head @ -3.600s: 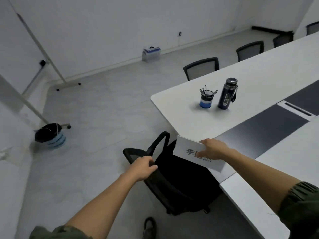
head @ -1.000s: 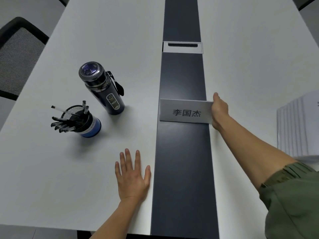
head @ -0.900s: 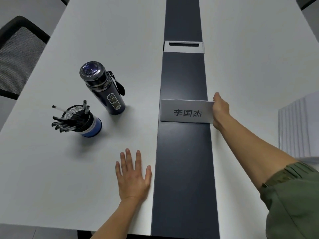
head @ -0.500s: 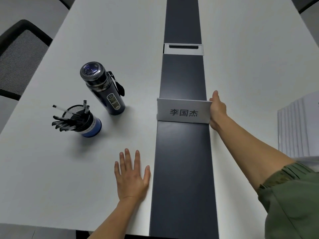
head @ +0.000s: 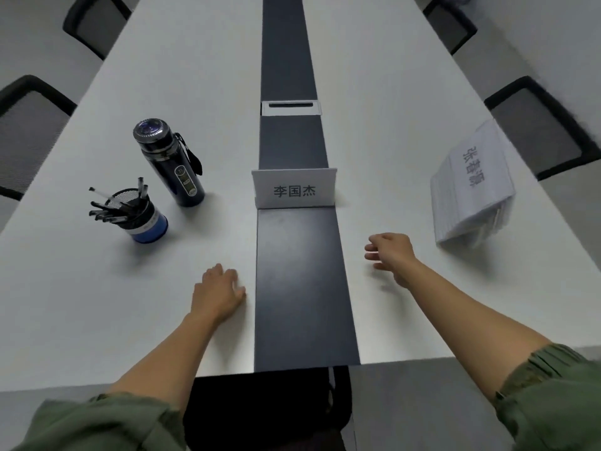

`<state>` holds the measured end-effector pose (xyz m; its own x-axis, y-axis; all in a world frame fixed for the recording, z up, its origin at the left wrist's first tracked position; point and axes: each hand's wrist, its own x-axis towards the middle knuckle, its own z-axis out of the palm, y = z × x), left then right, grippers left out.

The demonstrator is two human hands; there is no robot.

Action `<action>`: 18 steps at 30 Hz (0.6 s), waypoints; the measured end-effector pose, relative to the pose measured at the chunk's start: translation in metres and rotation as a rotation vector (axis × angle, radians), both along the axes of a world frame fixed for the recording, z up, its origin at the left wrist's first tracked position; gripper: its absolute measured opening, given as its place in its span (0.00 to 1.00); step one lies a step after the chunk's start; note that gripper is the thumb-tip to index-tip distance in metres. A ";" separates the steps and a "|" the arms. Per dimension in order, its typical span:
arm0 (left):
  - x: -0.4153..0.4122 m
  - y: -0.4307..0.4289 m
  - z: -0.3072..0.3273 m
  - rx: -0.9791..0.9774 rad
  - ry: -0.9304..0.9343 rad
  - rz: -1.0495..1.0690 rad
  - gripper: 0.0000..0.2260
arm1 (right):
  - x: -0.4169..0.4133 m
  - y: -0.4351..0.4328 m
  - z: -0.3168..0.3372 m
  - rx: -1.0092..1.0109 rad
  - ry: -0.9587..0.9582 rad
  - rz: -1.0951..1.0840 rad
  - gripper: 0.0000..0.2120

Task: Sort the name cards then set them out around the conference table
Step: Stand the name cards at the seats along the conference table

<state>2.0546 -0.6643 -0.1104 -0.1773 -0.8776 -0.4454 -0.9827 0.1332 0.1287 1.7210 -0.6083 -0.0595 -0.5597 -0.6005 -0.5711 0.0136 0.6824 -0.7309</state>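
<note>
The left hand [head: 217, 292] rests knuckles-up on the white conference table [head: 97, 288] close to its near edge, just left of the dark central strip [head: 304, 288]. Its fingers are loosely bent and it holds nothing. The right hand [head: 390, 255] is on the other side of the strip, fingers slackly curled and empty; whether it touches the surface I cannot tell.

A folded white name card [head: 294, 188] with three black characters stands upright across the matte strip, midway between the long edges, free of both hands. A thick slanting stack of cards [head: 471, 190] with thin layered edges lies by the right edge.

Toward the left edge stands a glossy dark cylindrical bottle [head: 169, 161] with a wrist strap. Just nearer is a round mesh pen cup [head: 140, 213] with a blue band, bristling with black pens. A pale rectangular cable hatch [head: 290, 108] sits in the strip beyond the card. Black mesh-backed chairs line the left edge [head: 29, 125] and the right edge [head: 540, 125].
</note>
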 end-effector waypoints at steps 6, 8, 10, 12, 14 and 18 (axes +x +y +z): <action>-0.026 0.075 0.065 0.074 0.160 -0.053 0.17 | -0.013 0.108 0.051 0.061 0.114 0.187 0.07; -0.044 0.094 0.086 0.067 0.193 -0.099 0.17 | -0.023 0.141 0.074 0.070 0.147 0.208 0.08; -0.064 0.108 0.104 0.066 0.235 -0.132 0.17 | -0.037 0.169 0.093 0.074 0.185 0.205 0.09; -0.089 0.122 0.122 0.048 0.272 -0.167 0.16 | -0.057 0.202 0.111 0.075 0.216 0.178 0.09; -0.112 0.129 0.135 0.030 0.304 -0.198 0.16 | -0.075 0.225 0.121 0.080 0.238 0.165 0.09; -0.180 0.154 0.161 -0.006 0.331 -0.286 0.15 | -0.128 0.279 0.139 0.074 0.258 0.101 0.09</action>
<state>1.8750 -0.5108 0.0508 -0.5459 -0.7750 -0.3185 -0.8120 0.3956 0.4291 1.5933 -0.3294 0.0794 -0.6320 -0.6226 -0.4616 -0.2368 0.7222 -0.6499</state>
